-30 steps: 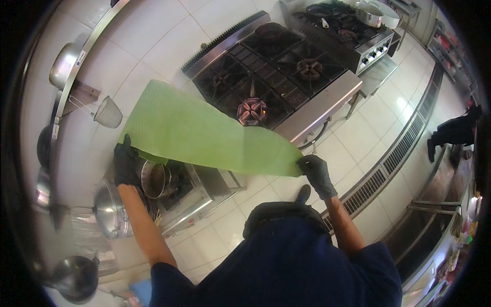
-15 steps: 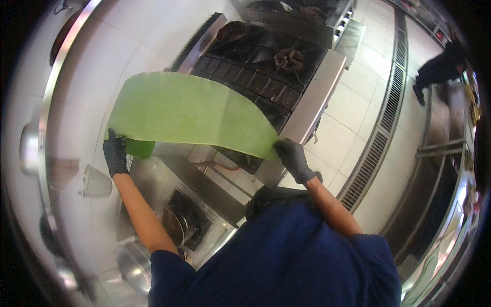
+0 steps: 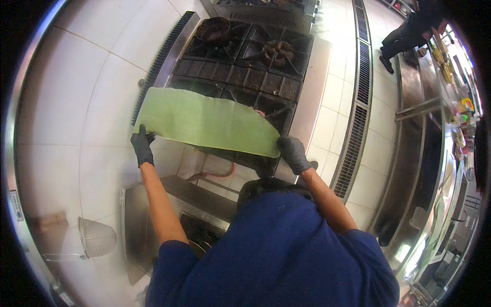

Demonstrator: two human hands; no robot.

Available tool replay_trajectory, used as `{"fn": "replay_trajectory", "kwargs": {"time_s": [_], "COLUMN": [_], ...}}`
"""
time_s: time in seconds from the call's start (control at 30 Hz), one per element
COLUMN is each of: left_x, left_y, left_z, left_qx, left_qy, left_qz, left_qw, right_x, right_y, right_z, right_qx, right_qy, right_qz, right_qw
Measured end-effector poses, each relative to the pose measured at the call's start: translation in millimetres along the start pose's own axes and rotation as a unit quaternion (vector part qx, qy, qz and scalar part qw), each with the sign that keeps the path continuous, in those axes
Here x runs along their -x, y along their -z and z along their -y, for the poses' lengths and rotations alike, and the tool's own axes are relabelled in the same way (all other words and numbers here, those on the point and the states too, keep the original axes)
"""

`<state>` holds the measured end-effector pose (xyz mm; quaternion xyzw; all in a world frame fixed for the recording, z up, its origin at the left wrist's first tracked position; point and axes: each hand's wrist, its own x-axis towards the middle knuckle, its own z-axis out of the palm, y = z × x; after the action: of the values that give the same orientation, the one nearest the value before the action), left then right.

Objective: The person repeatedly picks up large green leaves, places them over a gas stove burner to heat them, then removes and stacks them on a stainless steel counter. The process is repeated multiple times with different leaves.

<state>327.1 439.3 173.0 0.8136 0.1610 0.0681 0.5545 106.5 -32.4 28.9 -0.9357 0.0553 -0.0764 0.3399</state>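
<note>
A dark pan (image 3: 214,28) sits on the gas range (image 3: 245,61)

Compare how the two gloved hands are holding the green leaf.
The left hand grips the leaf's left end out to the side, arm stretched away from the body; the right hand holds the right end closer in, arm bent. The left hand's end sits slightly higher in the picture than the right's. Both wear black gloves and keep the leaf spread over the stove.

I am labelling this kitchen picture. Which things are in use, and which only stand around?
In use:
left hand
right hand
green leaf sheet, held over the gas stove

Standing around:
wire strainer
floor drain grate
</note>
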Motion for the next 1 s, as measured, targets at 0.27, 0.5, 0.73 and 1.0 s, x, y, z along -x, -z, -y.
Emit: {"fn": "replay_trajectory", "kwargs": {"time_s": [0.27, 0.5, 0.73, 1.0], "left_x": [1.9, -17.2, -23.3, -32.8], "left_y": [-11.8, -11.5, -13.9, -13.2], "left_z": [12.8, 35.0, 41.4, 48.9], "left_qx": [0.071, 0.115, 0.167, 0.186], "left_qy": [-0.019, 0.029, 0.036, -0.011], "left_qz": [0.051, 0.051, 0.014, 0.067], "left_qw": [0.996, 0.992, 0.985, 0.98], "right_x": [7.9, 11.7, 8.5, 4.6], "right_y": [3.7, -1.4, -6.7, -0.4], "right_z": [-2.9, -2.1, -2.4, -7.2], "right_qx": [0.023, 0.068, 0.013, 0.1], "right_qy": [-0.028, -0.017, -0.028, -0.031], "right_qz": [-0.019, -0.018, -0.051, -0.03], "right_qw": [0.999, 0.997, 0.998, 0.994]}}
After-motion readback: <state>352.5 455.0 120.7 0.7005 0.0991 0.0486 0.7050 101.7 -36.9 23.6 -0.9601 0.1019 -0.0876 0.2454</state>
